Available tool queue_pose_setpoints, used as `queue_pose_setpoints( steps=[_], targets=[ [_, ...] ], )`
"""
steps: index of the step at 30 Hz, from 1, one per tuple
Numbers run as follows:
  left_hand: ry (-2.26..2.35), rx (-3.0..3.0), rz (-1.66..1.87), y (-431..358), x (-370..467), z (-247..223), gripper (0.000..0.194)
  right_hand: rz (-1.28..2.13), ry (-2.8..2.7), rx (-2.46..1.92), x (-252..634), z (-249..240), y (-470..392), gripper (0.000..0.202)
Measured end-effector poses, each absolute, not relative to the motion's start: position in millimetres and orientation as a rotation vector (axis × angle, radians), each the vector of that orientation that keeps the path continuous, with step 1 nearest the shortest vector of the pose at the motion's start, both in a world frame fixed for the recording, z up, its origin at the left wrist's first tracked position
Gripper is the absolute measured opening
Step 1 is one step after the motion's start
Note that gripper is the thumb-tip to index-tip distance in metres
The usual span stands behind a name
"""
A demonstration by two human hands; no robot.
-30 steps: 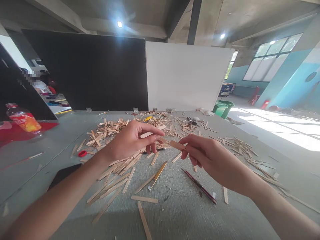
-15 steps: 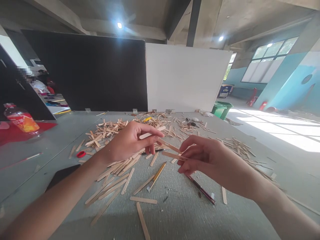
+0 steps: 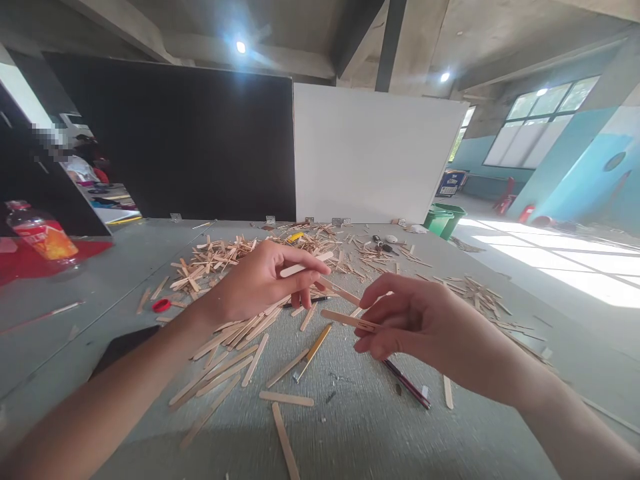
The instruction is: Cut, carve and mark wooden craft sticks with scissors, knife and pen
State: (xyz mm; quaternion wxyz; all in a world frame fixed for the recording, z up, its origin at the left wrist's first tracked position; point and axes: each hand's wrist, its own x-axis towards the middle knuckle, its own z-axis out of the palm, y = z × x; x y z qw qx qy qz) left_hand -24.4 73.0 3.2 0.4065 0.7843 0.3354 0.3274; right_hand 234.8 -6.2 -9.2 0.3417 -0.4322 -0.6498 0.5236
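Observation:
My left hand [image 3: 275, 277] pinches a flat wooden stick [image 3: 293, 271] between thumb and fingers above the middle of the table. To its right, my right hand [image 3: 405, 317] is closed on another wooden stick [image 3: 345, 319], which points left. One more stick [image 3: 343, 292] spans the gap between the two hands, its ends at the fingers of each; which hand grips it is unclear. Below them on the table lie a yellow craft knife [image 3: 315, 350], a dark red pen [image 3: 409, 385] and loose sticks [image 3: 286, 399].
A heap of wooden sticks [image 3: 220, 257] spreads behind my left hand, with a smaller pile [image 3: 480, 297] at the right. On the left are a drink bottle [image 3: 45, 237], a red cap [image 3: 161, 306] and a dark flat object [image 3: 120, 350]. Black and white panels [image 3: 370, 153] stand behind.
My right hand has tilted slightly, and its stick has swung a little, with its free end further left. My left hand has hardly moved.

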Motion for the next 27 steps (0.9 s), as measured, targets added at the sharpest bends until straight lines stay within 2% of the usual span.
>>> queue_pose_setpoints(
  steps=[5, 9, 14, 17, 19, 23, 25, 27],
  targets=[
    [0.848, 1.98, 0.823, 72, -25, 5, 0.014, 1.203, -1.822, -1.227, 237, -9, -8, 0.024],
    [0.855, 1.986, 0.836, 72, -24, 6, 0.014, 0.888, -2.06, -1.353, 240, -10, -8, 0.006],
    [0.816, 2.021, 0.82, 73, -25, 5, 0.015, 0.587, -2.164, -1.399, 240, -12, -7, 0.009],
    [0.794, 2.054, 0.827, 74, -27, 5, 0.014, 0.57, -2.064, -1.42, 237, -13, -6, 0.024],
    [0.769, 2.087, 0.841, 74, -28, 4, 0.013, 0.613, -1.973, -1.419, 235, -14, -5, 0.026],
    [0.72, 2.149, 0.887, 73, -28, 4, 0.016, 0.589, -1.937, -1.327, 231, -16, -4, 0.006],
    [0.724, 2.181, 0.925, 71, -28, 3, 0.018, 0.419, -1.964, -1.219, 232, -20, -5, 0.016],
    [0.732, 2.218, 0.973, 70, -28, 2, 0.017, 0.07, -1.997, -1.04, 234, -25, -6, 0.011]
  ],
)
